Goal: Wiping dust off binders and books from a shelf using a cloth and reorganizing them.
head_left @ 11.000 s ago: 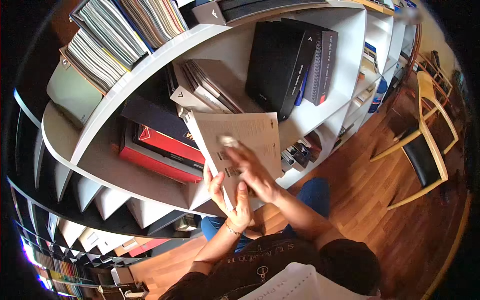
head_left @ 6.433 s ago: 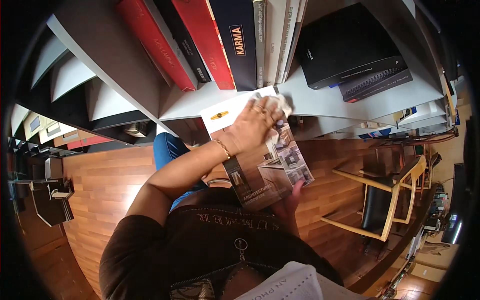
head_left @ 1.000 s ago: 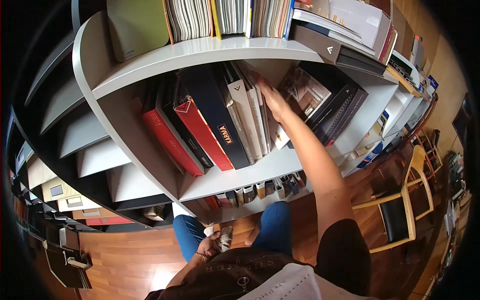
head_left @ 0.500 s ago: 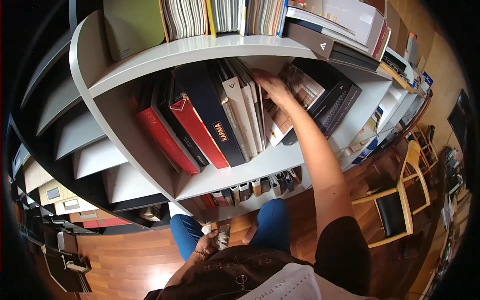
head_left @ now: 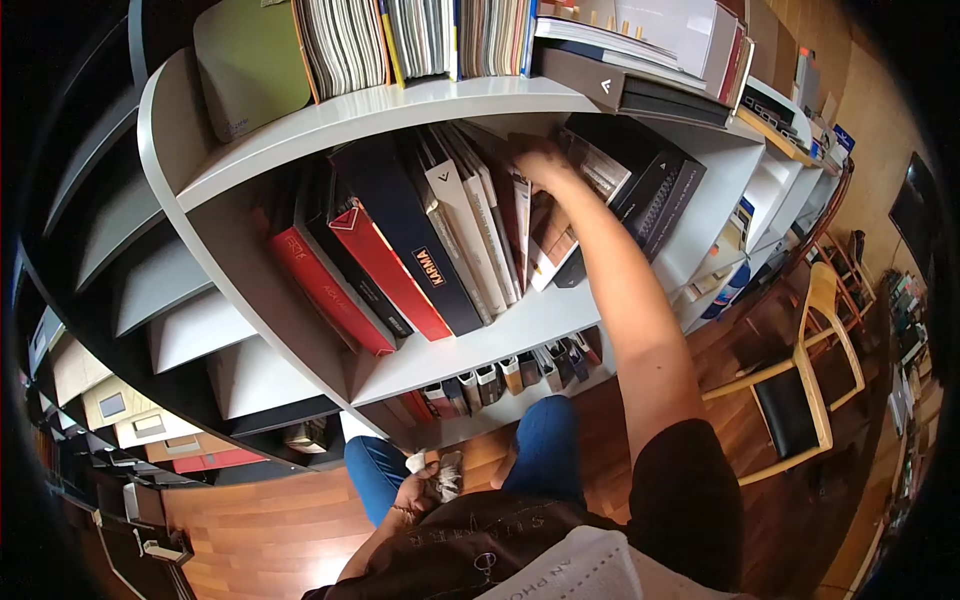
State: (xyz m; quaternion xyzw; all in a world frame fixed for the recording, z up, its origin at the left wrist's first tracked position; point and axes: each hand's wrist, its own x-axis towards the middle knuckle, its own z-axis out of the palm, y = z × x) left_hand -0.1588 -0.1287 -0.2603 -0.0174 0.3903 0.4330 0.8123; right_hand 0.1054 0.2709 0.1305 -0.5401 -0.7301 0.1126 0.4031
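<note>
On the wide shelf, my right hand (head_left: 541,166) reaches in between the leaning white catalogues (head_left: 470,215) and a photo-covered book (head_left: 557,232). Its fingertips are hidden among thin booklets, so their grip cannot be made out. Left of it lean a dark blue binder (head_left: 405,225), a red binder (head_left: 385,265) and another red volume (head_left: 325,280). To its right, black boxes or thick books (head_left: 672,195) tilt over. Down by my lap, my left hand (head_left: 413,492) is closed around a crumpled pale cloth (head_left: 447,478).
Above, the top shelf (head_left: 400,103) bears sample books, a green panel (head_left: 252,65) and stacked dark boxes (head_left: 665,98). Small binders (head_left: 490,383) line the lower shelf. Angled shelves (head_left: 180,270) stand left. A wooden chair (head_left: 795,400) is on the right.
My right hand has pushed slightly deeper among the booklets, and its fingers are less visible. The view has shifted slightly. My left hand still holds the cloth.
</note>
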